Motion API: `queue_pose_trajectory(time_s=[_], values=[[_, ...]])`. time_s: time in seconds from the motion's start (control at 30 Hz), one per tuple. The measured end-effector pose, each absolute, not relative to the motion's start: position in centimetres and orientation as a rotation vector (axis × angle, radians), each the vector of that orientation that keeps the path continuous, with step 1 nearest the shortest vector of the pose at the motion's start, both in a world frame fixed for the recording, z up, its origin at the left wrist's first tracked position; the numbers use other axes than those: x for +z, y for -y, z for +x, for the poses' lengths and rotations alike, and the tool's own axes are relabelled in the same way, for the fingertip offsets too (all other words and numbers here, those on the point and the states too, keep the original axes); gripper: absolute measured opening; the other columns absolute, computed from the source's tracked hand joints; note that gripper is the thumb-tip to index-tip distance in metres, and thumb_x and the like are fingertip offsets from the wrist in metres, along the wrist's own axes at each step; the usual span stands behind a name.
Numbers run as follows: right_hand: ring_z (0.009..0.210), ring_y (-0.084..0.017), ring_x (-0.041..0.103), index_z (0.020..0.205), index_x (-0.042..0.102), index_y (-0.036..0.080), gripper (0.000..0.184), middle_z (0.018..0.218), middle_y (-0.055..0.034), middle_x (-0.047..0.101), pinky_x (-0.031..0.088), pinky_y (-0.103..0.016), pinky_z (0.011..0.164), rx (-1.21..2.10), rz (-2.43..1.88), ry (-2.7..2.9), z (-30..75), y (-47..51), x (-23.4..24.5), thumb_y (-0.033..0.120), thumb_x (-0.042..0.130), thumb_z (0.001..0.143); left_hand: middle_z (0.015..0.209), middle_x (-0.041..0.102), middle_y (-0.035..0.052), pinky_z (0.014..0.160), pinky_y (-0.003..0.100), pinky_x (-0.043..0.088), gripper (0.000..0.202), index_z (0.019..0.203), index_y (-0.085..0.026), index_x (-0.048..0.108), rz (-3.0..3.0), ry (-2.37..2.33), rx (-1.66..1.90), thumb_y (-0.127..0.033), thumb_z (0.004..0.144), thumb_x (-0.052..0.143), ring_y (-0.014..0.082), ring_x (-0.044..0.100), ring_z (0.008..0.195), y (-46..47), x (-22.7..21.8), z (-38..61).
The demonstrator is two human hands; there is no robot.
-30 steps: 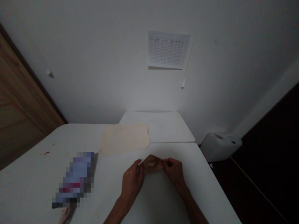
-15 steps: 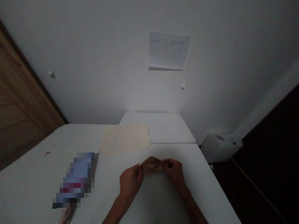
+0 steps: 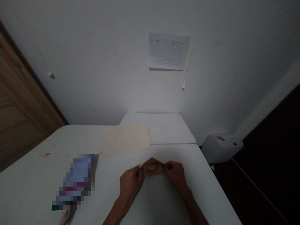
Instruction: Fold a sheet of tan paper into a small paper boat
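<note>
A small piece of brown paper, folded to a peak in its middle, is stretched between my two hands above the white table. My left hand is closed on its left end, thumb and fingers pinched together. At the other end my right hand pinches it in the same way. Whether the paper is a single sheet or a small bag or envelope I cannot tell. Beyond the hands, slightly left, lie cream paper sheets with uneven edges.
To the left lies a pixelated blue-and-red item. A white board-like surface adjoins the table at the wall. A white plastic container stands on the floor at right. A printed table sheet hangs on the wall; a wooden door is at left.
My right hand has shifted very slightly right and down, drawing its end of the brown paper along. My left hand has hardly moved.
</note>
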State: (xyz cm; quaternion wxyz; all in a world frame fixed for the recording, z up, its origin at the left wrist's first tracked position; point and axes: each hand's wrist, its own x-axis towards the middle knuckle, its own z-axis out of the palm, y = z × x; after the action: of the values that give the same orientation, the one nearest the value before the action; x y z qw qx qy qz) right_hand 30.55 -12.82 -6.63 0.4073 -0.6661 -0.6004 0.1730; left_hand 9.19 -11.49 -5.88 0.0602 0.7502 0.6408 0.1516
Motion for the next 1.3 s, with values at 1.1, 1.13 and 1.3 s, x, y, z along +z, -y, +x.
queue_pose_trajectory(time_s=[1.1,1.13,1.3], values=[[0.064,-0.016,0.061,0.076,0.073,0.018,0.039,0.071,-0.0053,0.068,0.043,-0.024,0.063,0.236,-1.501,1.624,31.3,12.8,-6.4,0.042,0.048,0.094,0.053,0.042,-0.0042,0.052,0.023,0.033,0.048,0.056,-0.021,0.039,1.771,-1.387,1.074,-0.056,0.089,0.040,0.0128,0.043,0.053,10.7,-5.5,8.6],[0.064,-0.016,0.061,0.077,0.073,0.018,0.036,0.071,-0.0049,0.068,0.044,-0.024,0.063,0.247,-1.490,1.636,31.2,12.8,-6.3,0.040,0.048,0.094,0.054,0.044,-0.0041,0.052,0.023,0.035,0.046,0.059,-0.020,0.042,1.724,-1.338,1.086,-0.055,0.089,0.041,0.0127,0.044,0.054,10.6,-5.5,8.6],[0.065,-0.015,0.061,0.078,0.073,0.020,0.029,0.070,-0.0028,0.067,0.045,-0.024,0.066,0.326,-1.389,1.745,30.6,13.2,-5.8,0.033,0.051,0.093,0.073,0.065,0.0004,0.052,0.022,0.039,0.032,0.089,-0.018,0.067,1.756,-1.232,0.913,-0.048,0.083,0.057,0.0139,0.053,0.058,10.9,-5.6,9.5]])
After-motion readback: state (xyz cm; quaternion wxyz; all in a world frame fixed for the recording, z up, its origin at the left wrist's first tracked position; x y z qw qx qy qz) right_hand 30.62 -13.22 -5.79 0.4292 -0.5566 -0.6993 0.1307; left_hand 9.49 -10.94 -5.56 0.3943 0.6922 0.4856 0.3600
